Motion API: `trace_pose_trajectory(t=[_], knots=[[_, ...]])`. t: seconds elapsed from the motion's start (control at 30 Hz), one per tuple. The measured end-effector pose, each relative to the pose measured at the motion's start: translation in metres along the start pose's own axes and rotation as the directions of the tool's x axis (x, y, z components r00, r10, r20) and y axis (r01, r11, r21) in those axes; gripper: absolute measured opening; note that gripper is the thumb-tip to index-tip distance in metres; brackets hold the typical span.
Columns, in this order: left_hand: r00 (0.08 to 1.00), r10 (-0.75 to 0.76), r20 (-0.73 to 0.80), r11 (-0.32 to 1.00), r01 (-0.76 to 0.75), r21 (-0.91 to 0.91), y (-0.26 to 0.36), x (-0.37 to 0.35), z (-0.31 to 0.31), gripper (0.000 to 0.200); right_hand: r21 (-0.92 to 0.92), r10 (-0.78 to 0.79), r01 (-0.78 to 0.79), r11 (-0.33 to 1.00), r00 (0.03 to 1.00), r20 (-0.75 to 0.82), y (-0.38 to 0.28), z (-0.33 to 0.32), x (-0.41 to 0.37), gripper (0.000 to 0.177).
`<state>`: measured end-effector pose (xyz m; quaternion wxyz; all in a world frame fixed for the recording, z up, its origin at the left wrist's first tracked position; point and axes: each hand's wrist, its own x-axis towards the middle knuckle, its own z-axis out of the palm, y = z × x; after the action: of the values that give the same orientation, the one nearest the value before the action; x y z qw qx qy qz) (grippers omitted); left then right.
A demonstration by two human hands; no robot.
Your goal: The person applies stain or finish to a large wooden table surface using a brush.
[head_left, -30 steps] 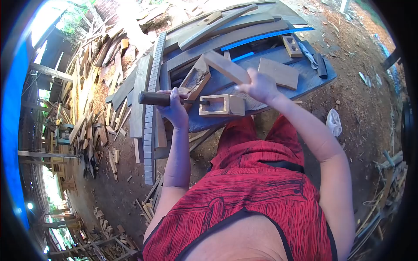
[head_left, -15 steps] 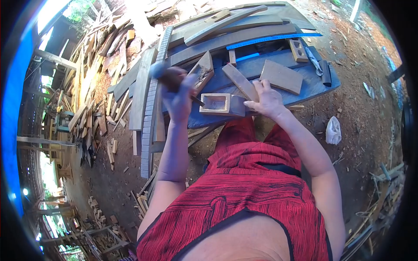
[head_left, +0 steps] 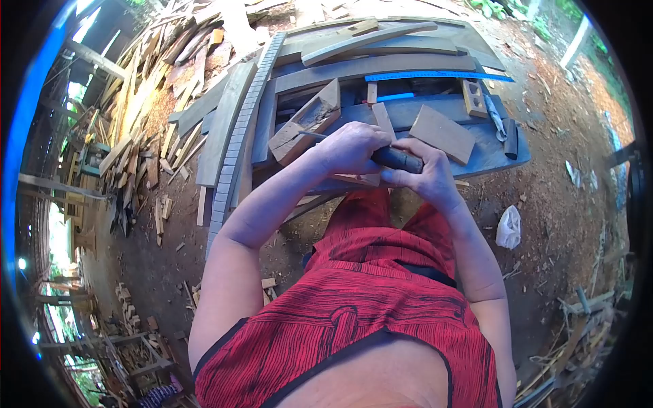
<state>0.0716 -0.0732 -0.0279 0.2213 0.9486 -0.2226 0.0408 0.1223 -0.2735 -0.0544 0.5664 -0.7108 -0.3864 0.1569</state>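
Note:
My left hand (head_left: 354,148) is closed around a dark-handled tool (head_left: 400,160) with a thin metal shaft that points left; its tip is hard to make out. Around the right end of the handle curl the fingers of my right hand (head_left: 427,173). Both hands are over the near edge of the workbench (head_left: 486,160). Just below them shows the edge of a wooden block (head_left: 364,179), mostly hidden. Left of my hands lies a hollowed wooden block (head_left: 309,122) with chips inside. A narrow wood strip (head_left: 383,121) and a flat board (head_left: 442,134) lie beyond.
Long planks (head_left: 381,64) and a blue ruler (head_left: 439,76) lie across the back of the bench. A block with holes (head_left: 473,98) stands at the right. Scrap wood (head_left: 129,146) is heaped to the left; a white bag (head_left: 509,228) is on the ground.
My left hand has swung right and down with the tool. My right hand has left the wood strip and now grasps the handle. The block with the rectangular opening is now mostly hidden.

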Motion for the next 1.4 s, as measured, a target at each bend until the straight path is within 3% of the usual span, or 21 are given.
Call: trace_pose_trajectory(t=[0.1, 0.13, 0.2, 0.23, 0.27, 0.3, 0.37, 0.4, 0.47, 0.6, 0.73, 0.9, 1.2, 1.4], knots=[[0.996, 0.044, 0.081, 0.997, -0.049, 0.054, -0.002, 0.003, -0.003, 0.033, -0.113, 0.023, -0.012, 0.994, 0.994, 0.104, -0.012, -0.005, 0.005, 0.049], [0.988, 0.079, 0.135, 0.99, -0.094, 0.104, -0.002, 0.004, -0.003, 0.033, -0.174, 0.102, -0.068, 0.982, 0.976, 0.191, -0.013, -0.004, 0.011, 0.046], [0.991, 0.12, 0.058, 0.979, -0.128, 0.158, -0.004, 0.007, -0.008, 0.034, -0.246, 0.181, -0.115, 0.962, 0.947, 0.264, -0.005, -0.001, 0.015, 0.043], [0.986, 0.167, -0.012, 0.963, -0.161, 0.216, -0.004, 0.009, -0.012, 0.035, -0.094, 0.105, -0.093, 0.991, 0.986, 0.132, 0.015, 0.008, 0.015, 0.04], [0.999, 0.043, -0.032, 0.98, -0.036, 0.194, 0.0, 0.006, -0.021, 0.037, 0.056, 0.046, -0.045, 0.997, 0.999, -0.012, 0.025, 0.013, 0.016, 0.037], [0.982, 0.04, -0.186, 0.982, -0.004, 0.187, -0.005, 0.0, -0.023, 0.039, 0.051, 0.044, -0.043, 0.998, 0.999, -0.011, 0.032, 0.013, 0.015, 0.037], [0.929, -0.019, -0.369, 0.986, 0.078, 0.147, -0.016, -0.019, -0.031, 0.028, 0.268, 0.345, -0.305, 0.914, 0.932, -0.115, 0.04, 0.011, 0.006, 0.03], [0.929, -0.023, -0.37, 0.986, 0.081, 0.143, -0.024, -0.033, -0.031, 0.028, 0.303, 0.365, -0.308, 0.902, 0.918, -0.153, 0.05, 0.011, 0.002, 0.026], [0.932, -0.275, -0.235, 0.941, 0.311, 0.132, -0.042, -0.06, -0.02, 0.021, 0.305, 0.37, -0.302, 0.903, 0.909, -0.195, 0.076, 0.011, -0.002, 0.026], [0.907, -0.404, -0.121, 0.897, 0.419, 0.142, -0.04, -0.088, 0.01, 0.018, 0.234, 0.373, -0.316, 0.92, 0.888, -0.268, 0.1, 0.016, -0.005, 0.025], [0.906, -0.387, -0.171, 0.889, 0.416, 0.191, -0.035, -0.088, 0.017, 0.018, 0.218, 0.355, -0.307, 0.926, 0.906, -0.231, 0.101, 0.012, 0.003, 0.026], [0.909, -0.407, -0.093, 0.869, 0.417, 0.266, -0.037, -0.087, 0.017, 0.022, 0.356, 0.479, -0.429, 0.83, 0.875, -0.062, 0.103, -0.002, 0.005, 0.025], [0.913, -0.408, -0.005, 0.903, 0.405, 0.142, -0.038, -0.115, 0.025, 0.047, 0.37, 0.459, -0.412, 0.832, 0.887, -0.044, 0.106, -0.002, 0.003, 0.024], [0.924, -0.365, -0.118, 0.916, 0.379, 0.131, -0.045, -0.121, 0.037, 0.046, 0.366, 0.458, -0.412, 0.834, 0.888, -0.046, 0.103, -0.003, 0.003, 0.025]])
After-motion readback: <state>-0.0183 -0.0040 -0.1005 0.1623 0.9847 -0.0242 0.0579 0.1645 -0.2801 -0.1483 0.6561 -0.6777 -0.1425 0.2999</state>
